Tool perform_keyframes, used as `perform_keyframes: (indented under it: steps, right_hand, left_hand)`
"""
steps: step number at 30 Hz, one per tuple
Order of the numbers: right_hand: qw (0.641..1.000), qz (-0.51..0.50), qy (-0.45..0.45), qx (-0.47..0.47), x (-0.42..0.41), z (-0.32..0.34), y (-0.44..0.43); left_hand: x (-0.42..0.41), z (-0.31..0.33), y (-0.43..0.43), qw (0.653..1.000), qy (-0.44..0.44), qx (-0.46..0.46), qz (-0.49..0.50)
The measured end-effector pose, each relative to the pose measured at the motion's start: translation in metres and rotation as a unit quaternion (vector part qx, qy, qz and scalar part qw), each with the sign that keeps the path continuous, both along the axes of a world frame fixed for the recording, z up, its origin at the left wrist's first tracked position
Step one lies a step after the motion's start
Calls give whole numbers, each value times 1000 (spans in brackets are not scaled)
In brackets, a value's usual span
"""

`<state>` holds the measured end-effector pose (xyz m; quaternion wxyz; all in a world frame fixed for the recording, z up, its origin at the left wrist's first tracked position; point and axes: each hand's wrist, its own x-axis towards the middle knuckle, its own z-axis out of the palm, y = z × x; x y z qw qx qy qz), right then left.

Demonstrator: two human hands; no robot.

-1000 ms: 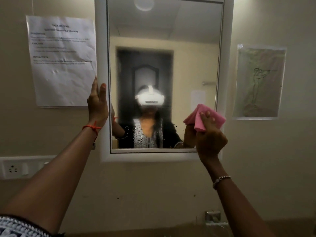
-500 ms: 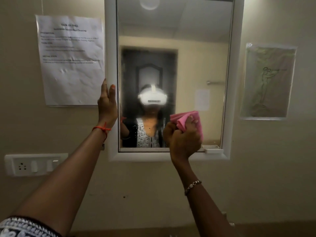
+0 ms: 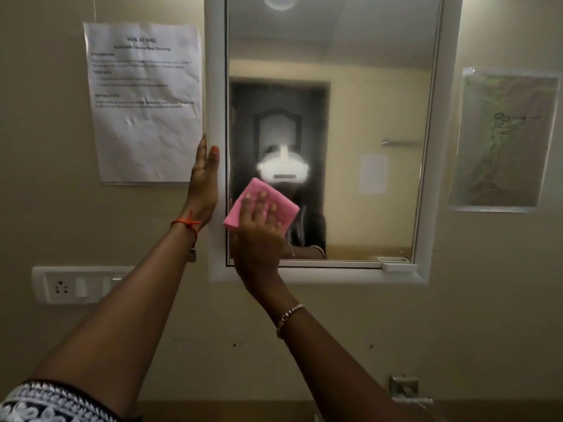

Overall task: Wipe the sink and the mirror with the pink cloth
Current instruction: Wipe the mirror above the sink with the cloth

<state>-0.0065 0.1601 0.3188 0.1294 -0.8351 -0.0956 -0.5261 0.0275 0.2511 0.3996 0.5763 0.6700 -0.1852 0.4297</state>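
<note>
The folded pink square cloth [image 3: 289, 211] is lying flat against the lower left part of the rectangular wall mirror [image 3: 365, 102] in its white plastic frame [image 3: 214, 71]. The right hand [image 3: 259, 239] is pressing it there with fingers spread and straight. The left hand [image 3: 202, 190], fingers also straight, is resting on the frame's left side. I am thinking the cloth could slip from under the palm and fall, because no finger is gripping it
</note>
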Motion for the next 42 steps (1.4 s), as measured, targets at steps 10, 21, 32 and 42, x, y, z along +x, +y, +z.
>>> perform_keyframes:
  steps: [10,21,32,42]
  right_hand:
    - [933,-22,-111,-341,13,-41,-39]
    - [886,137,-64,-438,5,-32,-137]
    - [936,112,13,-333,-28,-9,-250]
    - [984,-64,123,-109,-39,22,-275]
  left_hand:
    - [2,-6,-14,993,-30,-54,97]
    - [7,-19,-19,970,-77,-41,225]
    - [6,-24,-21,969,-69,-49,231]
    - [1,-27,-23,975,-50,-47,213]
